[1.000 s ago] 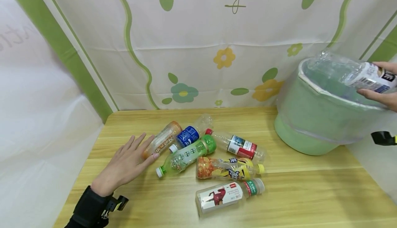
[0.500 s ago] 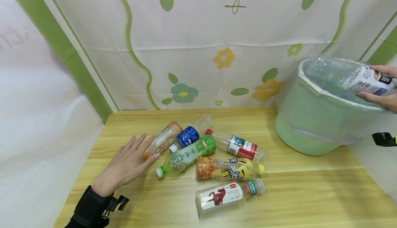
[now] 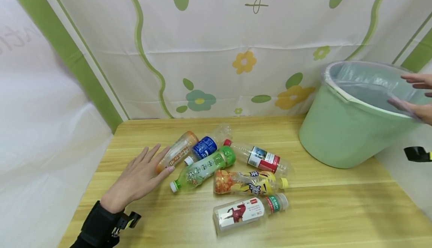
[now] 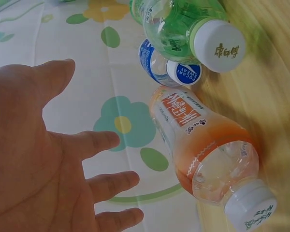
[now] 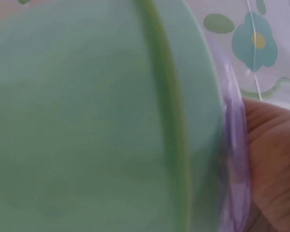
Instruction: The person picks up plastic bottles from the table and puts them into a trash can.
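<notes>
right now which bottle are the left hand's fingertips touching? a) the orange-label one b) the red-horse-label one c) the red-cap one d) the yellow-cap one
a: the left hand lies flat with its fingertips against the orange-label bottle; the others lie farther right.

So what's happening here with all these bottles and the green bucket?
A person is at a wooden table where six plastic drink bottles lie on their sides in a cluster. The left hand lies flat and open, fingertips against the orange bottle. The right hand is open and holds nothing, spread over the rim of a green bucket lined with a clear bag, at the table's right end.
</notes>
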`<state>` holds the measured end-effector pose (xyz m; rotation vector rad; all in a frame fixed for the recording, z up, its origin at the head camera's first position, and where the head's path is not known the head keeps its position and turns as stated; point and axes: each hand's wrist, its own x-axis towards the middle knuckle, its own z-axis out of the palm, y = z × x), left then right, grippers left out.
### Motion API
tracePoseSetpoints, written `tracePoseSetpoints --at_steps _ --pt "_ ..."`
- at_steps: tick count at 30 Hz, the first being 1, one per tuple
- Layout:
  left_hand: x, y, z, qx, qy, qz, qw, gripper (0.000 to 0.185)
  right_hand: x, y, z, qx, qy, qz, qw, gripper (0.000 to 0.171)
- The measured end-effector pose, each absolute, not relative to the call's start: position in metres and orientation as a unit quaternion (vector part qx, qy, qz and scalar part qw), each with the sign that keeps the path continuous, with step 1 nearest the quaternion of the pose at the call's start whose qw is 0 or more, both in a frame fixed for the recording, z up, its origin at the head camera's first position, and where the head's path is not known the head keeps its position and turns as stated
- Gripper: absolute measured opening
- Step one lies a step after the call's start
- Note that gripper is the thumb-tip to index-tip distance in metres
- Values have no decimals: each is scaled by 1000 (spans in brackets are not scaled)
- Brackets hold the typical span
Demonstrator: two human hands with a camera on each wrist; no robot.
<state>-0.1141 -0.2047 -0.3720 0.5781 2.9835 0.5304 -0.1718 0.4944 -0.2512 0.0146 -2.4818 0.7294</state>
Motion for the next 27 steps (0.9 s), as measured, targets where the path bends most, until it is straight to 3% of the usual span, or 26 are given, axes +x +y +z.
tracePoseSetpoints --at_steps 12,21,27 --pt "-114 -204 -373 190 966 175 30 70 -151 440 -232 28 -921 213 324 61" --pt "-115 -203 -373 185 967 174 35 73 -138 402 -224 158 -901 164 369 53" --pt "-114 -202 -372 189 966 174 35 72 -136 382 -229 236 -882 160 375 89"
